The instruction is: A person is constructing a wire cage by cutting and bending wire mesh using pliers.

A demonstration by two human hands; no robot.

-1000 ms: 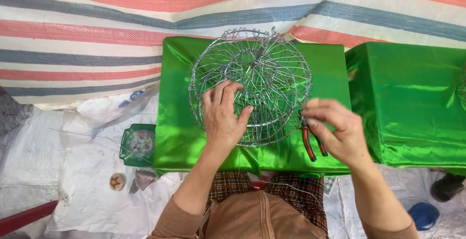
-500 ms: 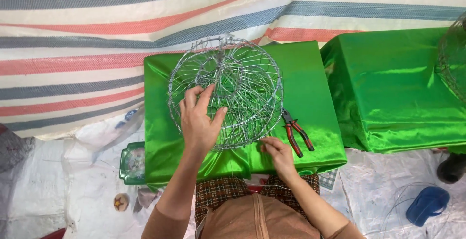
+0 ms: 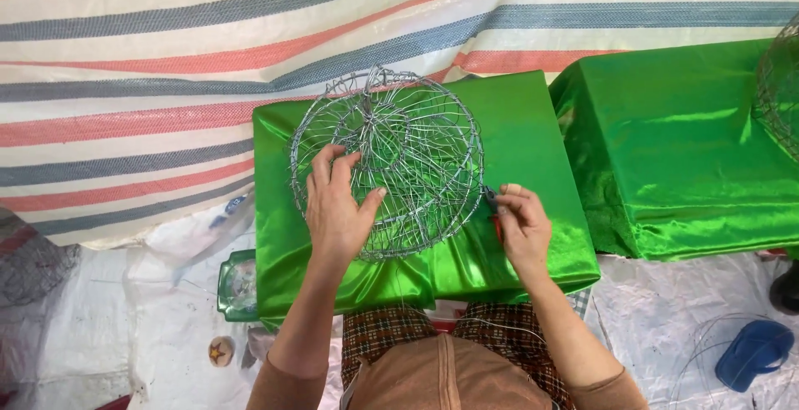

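Observation:
A round cage-like wire frame [image 3: 408, 139] of thin silver wire lies on a table draped in shiny green cloth [image 3: 533, 119]. My left hand [image 3: 337, 210] rests on the frame's near left side, with its fingers hooked into the wires. My right hand [image 3: 524, 231] is at the frame's right rim. It grips pliers [image 3: 494, 208] with red handles, whose dark tip touches the rim wire. Most of the pliers are hidden by my fingers.
A second green-draped table [image 3: 691, 144] stands to the right, with another wire frame [image 3: 782, 85] at its far edge. A striped tarp [image 3: 166, 60] hangs behind. On the white ground sheet lie a green container [image 3: 237, 281], a blue slipper [image 3: 753, 352] and loose wire [image 3: 707, 352].
Half a second ago the pliers lay on the green cloth and my right hand was at the table's front edge. Now it holds them at the frame's right rim. My left hand stayed put.

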